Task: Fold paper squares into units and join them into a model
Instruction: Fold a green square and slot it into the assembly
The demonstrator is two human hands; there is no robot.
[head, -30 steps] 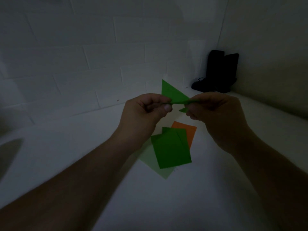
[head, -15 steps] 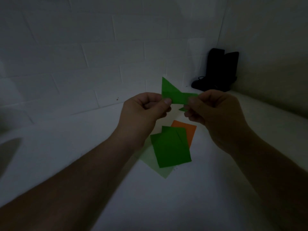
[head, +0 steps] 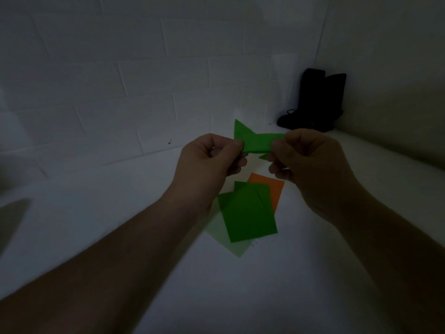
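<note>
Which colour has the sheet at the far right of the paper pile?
Orange, seen in the head view, partly under the green sheets.

Both forearms are bare to the frame's near edge, no sleeves showing. The left hand (head: 207, 162) and right hand (head: 310, 165) wear no gloves, rings or watch.

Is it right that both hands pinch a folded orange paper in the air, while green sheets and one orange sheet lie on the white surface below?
Not quite. The head view shows that the folded paper in the air is green, not orange. The left hand and the right hand each pinch one end. The rest holds: green sheets and one orange sheet lie on the white surface below.
</note>
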